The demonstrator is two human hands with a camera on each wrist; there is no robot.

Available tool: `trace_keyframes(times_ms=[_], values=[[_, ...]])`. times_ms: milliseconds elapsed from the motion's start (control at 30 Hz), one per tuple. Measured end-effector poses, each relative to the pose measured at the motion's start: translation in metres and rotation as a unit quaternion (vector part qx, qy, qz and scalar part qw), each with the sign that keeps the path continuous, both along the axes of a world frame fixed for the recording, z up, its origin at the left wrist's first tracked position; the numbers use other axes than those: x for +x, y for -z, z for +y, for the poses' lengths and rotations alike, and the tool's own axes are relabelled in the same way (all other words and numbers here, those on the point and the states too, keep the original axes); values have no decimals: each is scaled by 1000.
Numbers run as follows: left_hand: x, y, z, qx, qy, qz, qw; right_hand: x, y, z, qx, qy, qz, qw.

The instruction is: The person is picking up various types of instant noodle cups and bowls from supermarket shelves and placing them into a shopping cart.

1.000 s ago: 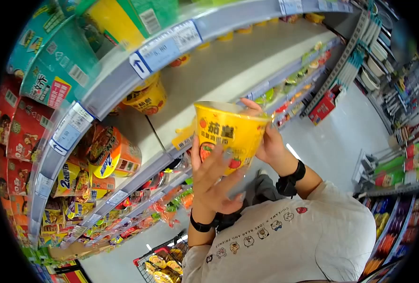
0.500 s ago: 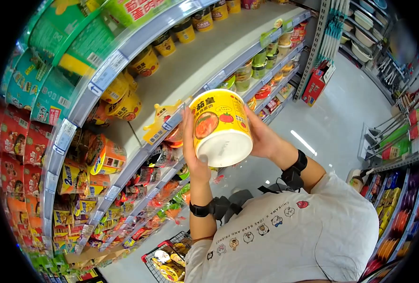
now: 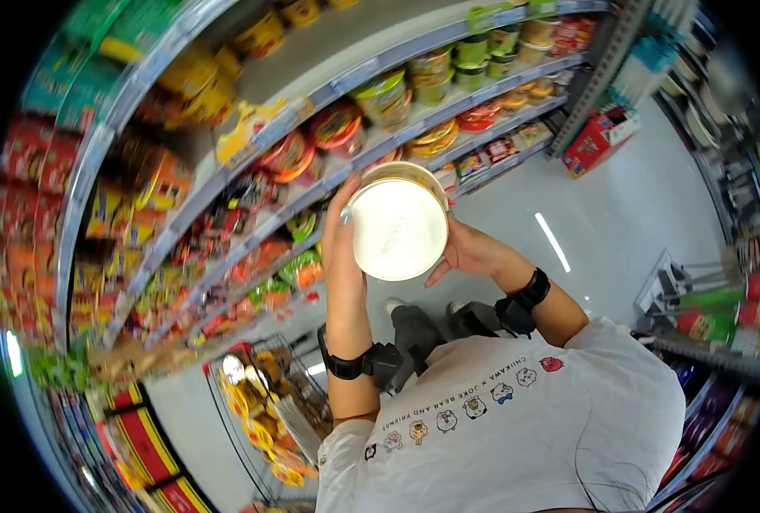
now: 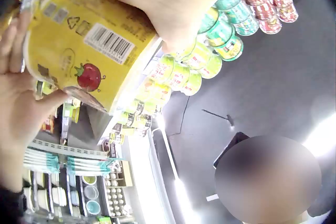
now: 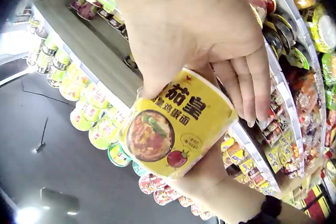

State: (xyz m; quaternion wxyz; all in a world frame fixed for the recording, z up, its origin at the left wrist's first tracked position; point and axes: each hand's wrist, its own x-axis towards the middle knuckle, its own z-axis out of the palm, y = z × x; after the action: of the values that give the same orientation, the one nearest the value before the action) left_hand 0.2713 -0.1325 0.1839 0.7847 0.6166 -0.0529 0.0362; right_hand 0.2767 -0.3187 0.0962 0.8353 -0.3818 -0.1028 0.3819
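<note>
A yellow instant noodle cup is tipped so its white base faces the head camera. Its side, printed with a tomato and a bowl of noodles, shows in the right wrist view; a barcode shows on the cup in the left wrist view. My left hand grips the cup along its left side. On the opposite side my right hand holds it, thumb against the wall. In the right wrist view the right hand's fingers extend past the cup's edge. The lid is hidden from the head view.
Shelves of noodle cups and packets curve along the left and ahead. A wire shopping cart with yellow noodle packs stands at lower left. Beyond lie a red box on the floor and a mop rack at right.
The cup has turned from showing its printed side to showing its base. Both hands have stayed around it. The head view has shifted, bringing more of the cart and lower shelves into sight.
</note>
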Motion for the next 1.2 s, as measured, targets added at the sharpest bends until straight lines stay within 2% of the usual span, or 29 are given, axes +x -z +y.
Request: trace_keyframes(times_ms=[100, 233, 267, 300, 367, 400, 500, 567, 633, 767, 900, 967, 1033, 1133, 1200], values=[[-29, -6, 15, 26, -53, -11, 998, -5, 10, 16, 42, -100, -32, 994], [-62, -28, 28, -40, -98, -15, 994, -15, 15, 42, 64, -201, -59, 976], [-70, -31, 31, -29, -96, -55, 993, -17, 12, 46, 20, -214, -113, 970], [-79, -37, 33, -33, -95, -48, 994, -19, 5, 51, -23, -226, -169, 959], [-99, -51, 39, -40, -92, -36, 994, -24, 0, 65, -59, -225, -274, 933], [-108, -49, 45, 5, -108, -15, 994, -27, 2, 75, -53, -212, -322, 921], [-138, -53, 60, 62, -112, -42, 991, -42, 2, 96, -38, -219, -349, 911], [-161, -53, 74, 49, -118, -49, 991, -54, 4, 109, -4, -232, -388, 892], [-184, -54, 87, 23, -135, -31, 990, -68, -1, 123, -4, -275, -373, 886], [-225, -53, 113, -1, -158, -58, 986, -106, -7, 154, 2, -275, -374, 886], [-280, -50, 142, 33, -206, -68, 976, -149, -5, 195, 11, -282, -463, 841], [-310, -49, 157, 43, -232, -65, 970, -174, -7, 215, 28, -304, -467, 830], [-340, -46, 173, 29, -252, -73, 964, -200, -10, 233, 52, -355, -417, 835], [-383, -39, 195, 22, -277, -68, 958, -238, -9, 260, 91, -458, -273, 841], [-412, -34, 205, 43, -307, -57, 949, -264, -8, 276, 123, -534, -147, 824]])
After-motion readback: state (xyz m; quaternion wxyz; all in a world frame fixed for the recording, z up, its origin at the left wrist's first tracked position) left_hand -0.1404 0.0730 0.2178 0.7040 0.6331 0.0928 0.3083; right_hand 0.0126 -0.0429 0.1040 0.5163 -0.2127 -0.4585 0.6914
